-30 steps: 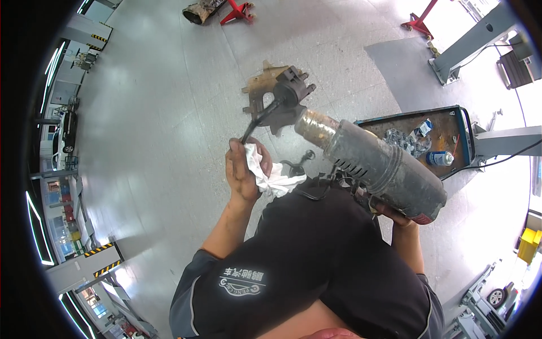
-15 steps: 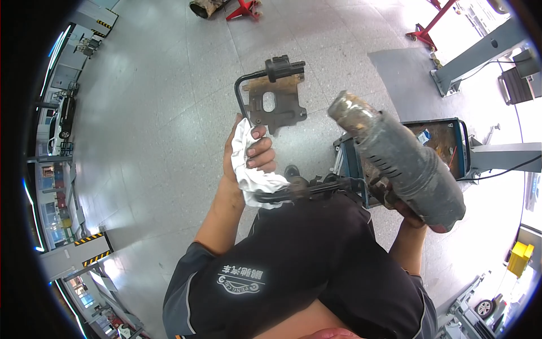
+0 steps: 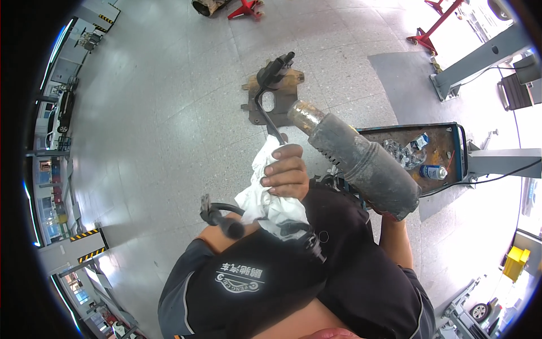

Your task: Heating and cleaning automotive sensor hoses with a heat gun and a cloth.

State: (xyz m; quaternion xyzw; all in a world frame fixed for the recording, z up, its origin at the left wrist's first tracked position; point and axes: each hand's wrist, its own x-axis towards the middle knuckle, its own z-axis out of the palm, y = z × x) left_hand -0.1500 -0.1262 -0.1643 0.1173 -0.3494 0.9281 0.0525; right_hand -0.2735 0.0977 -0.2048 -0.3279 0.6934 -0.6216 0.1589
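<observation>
In front of my chest, my left hand [image 3: 287, 172] is closed around a crumpled white cloth [image 3: 255, 195] and a thin black hose [image 3: 267, 117] that runs through it. The hose's far end carries a black valve-like fitting [image 3: 274, 70]. Its near part bends back toward me with black connectors [image 3: 230, 227], somewhat blurred. On the right, my right hand [image 3: 393, 217] grips the lower end of a dirty grey cylindrical car part [image 3: 367, 157] with a ribbed, slotted body and a worn metal neck. That part tilts up and leftward, hiding most of the fingers.
Beyond the hose is a brown-grey metal plate [image 3: 287, 96] with an oval hole. A blue-rimmed tool cart [image 3: 464, 148] at right holds a spray can [image 3: 433, 172] and clear plastic wrapping [image 3: 402, 152]. Farther off are a grey lift post [image 3: 480, 59] and red stands [image 3: 246, 9].
The hose and cloth have turned and come rightward and nearer to me, showing connectors at the near end. The grey cylindrical part has moved left, uncovering more of the cart.
</observation>
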